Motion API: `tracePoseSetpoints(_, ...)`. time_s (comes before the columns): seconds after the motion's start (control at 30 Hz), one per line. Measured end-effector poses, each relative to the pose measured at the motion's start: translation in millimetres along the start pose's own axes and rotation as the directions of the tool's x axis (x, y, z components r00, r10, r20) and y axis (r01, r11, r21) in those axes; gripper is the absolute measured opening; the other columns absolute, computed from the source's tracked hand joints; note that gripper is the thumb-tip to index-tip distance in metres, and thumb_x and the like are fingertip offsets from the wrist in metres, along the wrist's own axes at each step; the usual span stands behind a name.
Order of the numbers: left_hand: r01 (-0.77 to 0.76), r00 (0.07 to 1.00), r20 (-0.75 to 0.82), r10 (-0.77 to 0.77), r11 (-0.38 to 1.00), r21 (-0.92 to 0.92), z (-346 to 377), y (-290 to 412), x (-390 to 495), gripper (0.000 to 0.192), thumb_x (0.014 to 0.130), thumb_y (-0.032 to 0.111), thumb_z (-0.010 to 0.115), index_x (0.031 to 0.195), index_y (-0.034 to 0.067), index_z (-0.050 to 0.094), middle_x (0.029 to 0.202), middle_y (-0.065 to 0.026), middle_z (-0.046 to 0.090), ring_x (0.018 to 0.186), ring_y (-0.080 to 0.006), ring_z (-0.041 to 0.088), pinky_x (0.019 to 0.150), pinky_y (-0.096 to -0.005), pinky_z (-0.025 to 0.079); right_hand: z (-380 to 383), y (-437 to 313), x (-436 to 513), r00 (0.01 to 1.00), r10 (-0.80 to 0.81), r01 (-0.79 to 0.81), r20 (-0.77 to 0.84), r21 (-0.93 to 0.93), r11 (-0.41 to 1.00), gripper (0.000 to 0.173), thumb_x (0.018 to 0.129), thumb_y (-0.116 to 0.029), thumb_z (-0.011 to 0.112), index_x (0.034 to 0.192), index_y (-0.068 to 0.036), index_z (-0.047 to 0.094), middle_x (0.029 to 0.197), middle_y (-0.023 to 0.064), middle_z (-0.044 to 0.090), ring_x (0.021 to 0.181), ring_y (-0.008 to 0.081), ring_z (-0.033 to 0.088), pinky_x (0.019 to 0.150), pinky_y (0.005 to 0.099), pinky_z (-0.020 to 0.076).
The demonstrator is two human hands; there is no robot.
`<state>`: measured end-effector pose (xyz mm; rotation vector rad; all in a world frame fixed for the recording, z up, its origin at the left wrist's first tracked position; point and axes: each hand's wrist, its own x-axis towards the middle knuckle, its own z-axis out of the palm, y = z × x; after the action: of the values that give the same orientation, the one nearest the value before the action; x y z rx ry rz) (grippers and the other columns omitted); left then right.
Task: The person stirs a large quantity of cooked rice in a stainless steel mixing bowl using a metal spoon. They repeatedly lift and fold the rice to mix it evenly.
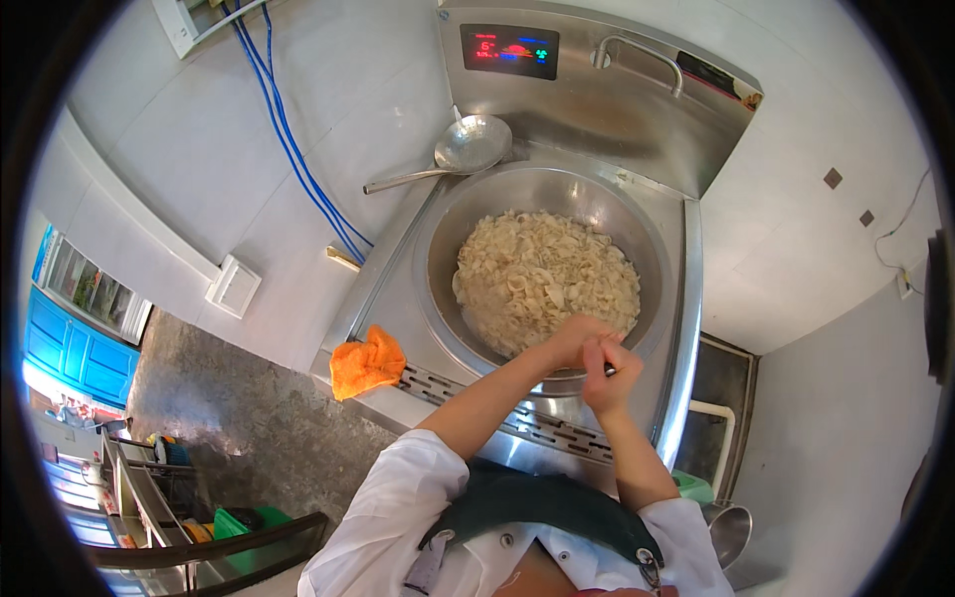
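A large steel wok (656, 276) set into the cooking range holds a heap of pale sliced food (548, 276), with cloudy liquid or steam along its lower left side. Over the wok's near right rim, my left hand (586, 339) and my right hand (613, 373) are closed together on one handle (610, 369). Only the dark end of that handle shows beside my right hand. Its working end is hidden by my hands and the food, so I cannot tell which tool it is.
A steel ladle (474, 145) rests at the range's back left corner. An orange cloth (367, 363) lies on the front left corner. Behind the wok rises a steel splashback with a lit control panel (509, 51) and a curved faucet (642, 48). A steel pot (727, 530) stands low at right.
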<state>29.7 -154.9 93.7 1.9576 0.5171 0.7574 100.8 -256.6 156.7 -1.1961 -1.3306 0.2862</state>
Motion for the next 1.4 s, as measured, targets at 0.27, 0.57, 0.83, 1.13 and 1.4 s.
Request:
tracePoseSetpoints(0.27, -0.163, 0.982, -0.09, 0.169, 0.984, 0.069, 35.1, 99.8, -11.0, 0.027, 0.092, 0.028, 0.068, 0.072, 0.009, 0.067, 0.075, -0.0147, 0.068, 0.071, -0.031, 0.068, 0.061, -0.0403, 0.05, -61.8, -69.4, -5.2, 0.986, -0.103, 0.141, -0.128, 0.326, 0.935, 0.034, 0.093, 0.001, 0.05, 0.062, -0.001, 0.036, 0.055, 0.0067, 0.041, 0.052, 0.015, 0.037, 0.054, 0.0327, 0.0339)
tracePoseSetpoints(0.57, -0.187, 0.954, -0.17, 0.249, 0.931, 0.312, 57.4, 165.7, -29.9, 0.019, 0.09, 0.03, 0.067, 0.084, 0.012, 0.07, 0.068, -0.0131, 0.066, 0.064, -0.0426, 0.063, 0.057, -0.0485, 0.051, -118.8, -135.9, 0.1, 0.991, -0.13, 0.075, 0.041, 0.633, 0.77, 0.036, 0.094, -0.004, 0.051, 0.06, -0.002, 0.038, 0.053, 0.0058, 0.044, 0.047, 0.017, 0.04, 0.052, 0.0332, 0.0385)
tracePoseSetpoints(0.83, -0.122, 0.98, 0.184, 0.074, 0.957, 0.264, -15.8, 19.3, -53.4, 0.026, 0.093, 0.034, 0.061, 0.086, 0.01, 0.069, 0.074, -0.0171, 0.066, 0.071, -0.0396, 0.064, 0.063, -0.0486, 0.047, -15.6, -11.8, -22.2, 0.849, -0.409, 0.275, 0.335, 0.381, 0.883, 0.027, 0.075, 0.01, 0.058, 0.058, -0.003, 0.041, 0.057, 0.0089, 0.043, 0.049, 0.0266, 0.043, 0.048, 0.0357, 0.0342)
tracePoseSetpoints(1.13, -0.089, 0.963, 0.267, -0.028, 0.906, 0.415, -51.0, -84.9, 3.5, 0.029, 0.096, 0.035, 0.058, 0.082, 0.01, 0.067, 0.071, -0.0186, 0.063, 0.069, -0.0408, 0.06, 0.062, -0.0486, 0.045, 46.9, 88.3, -3.4, 0.821, -0.541, 0.451, 0.184, 0.373, 0.811, 0.026, 0.076, 0.011, 0.058, 0.062, -0.004, 0.043, 0.062, 0.012, 0.048, 0.052, 0.0282, 0.045, 0.051, 0.0357, 0.0384)
tracePoseSetpoints(1.4, 0.002, 1.0, 0.008, -0.005, 0.95, 0.311, -46.3, -75.1, 50.4, 0.022, 0.081, 0.03, 0.07, 0.082, 0.008, 0.07, 0.078, -0.0189, 0.067, 0.078, -0.0409, 0.064, 0.07, -0.0474, 0.051, 53.7, 85.9, 27.7, 0.981, -0.021, 0.091, -0.195, 0.355, 0.93, 0.036, 0.095, 0.005, 0.05, 0.06, -0.001, 0.04, 0.058, 0.0072, 0.047, 0.056, 0.0183, 0.046, 0.058, 0.0338, 0.0418)
